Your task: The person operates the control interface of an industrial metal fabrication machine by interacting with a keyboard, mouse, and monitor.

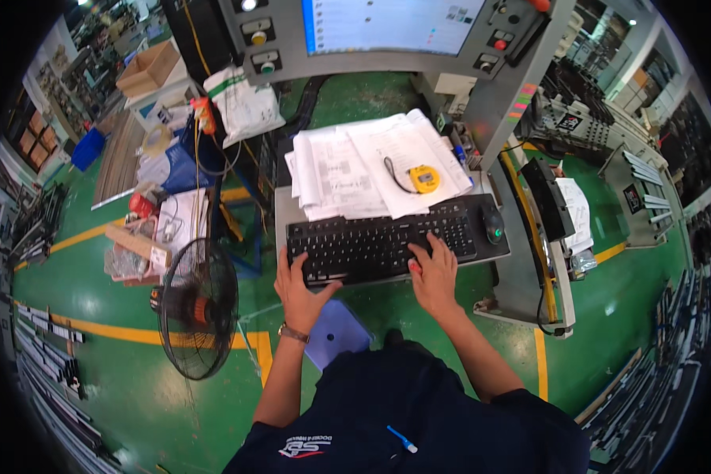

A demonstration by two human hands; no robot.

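A black keyboard (363, 249) lies on a narrow shelf below the screen. My left hand (299, 291) rests at the keyboard's left end, its fingers apart and the thumb stretched along the front edge. Over the right part of the keys is my right hand (436, 276), fingers spread and touching or just above the keys by the number pad. A small red patch shows near its thumb; what it is I cannot make out. To the right of the keyboard sits a black mouse (492, 224). Behind the keys, a yellow tape measure (424, 179) with a black strap lies on stacked papers (332, 170).
A lit screen (387, 28) stands in a grey console with coloured buttons. At the left are a black fan (197, 308) and a cluttered bench with a white bag (241, 107). A blue stool (337, 336) stands below the shelf. Long metal profiles (656, 371) lie at the right.
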